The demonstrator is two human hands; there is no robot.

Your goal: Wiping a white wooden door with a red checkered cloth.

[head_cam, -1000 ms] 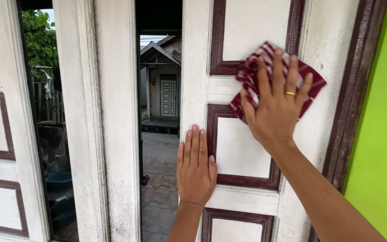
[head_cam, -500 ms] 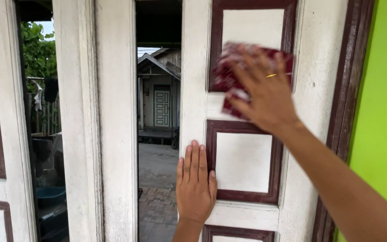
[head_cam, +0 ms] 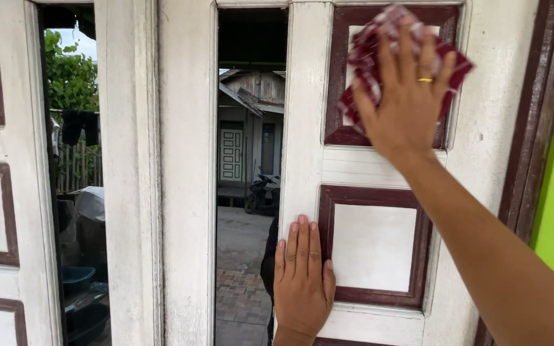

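Red striped cloth (head_cam: 365,52) under flat, spread right hand (head_cam: 405,106) against the white door (head_cam: 482,166) panel.

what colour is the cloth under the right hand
Dark red with white stripes, a checked cloth, seen in the head view.

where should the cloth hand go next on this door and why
Probably a short sweep down the upper panel. The right hand presses the red striped cloth flat at that panel's top right, so its lower part and maroon trim lie uncovered below, while the left hand braces flat on the door beside the lower panel.
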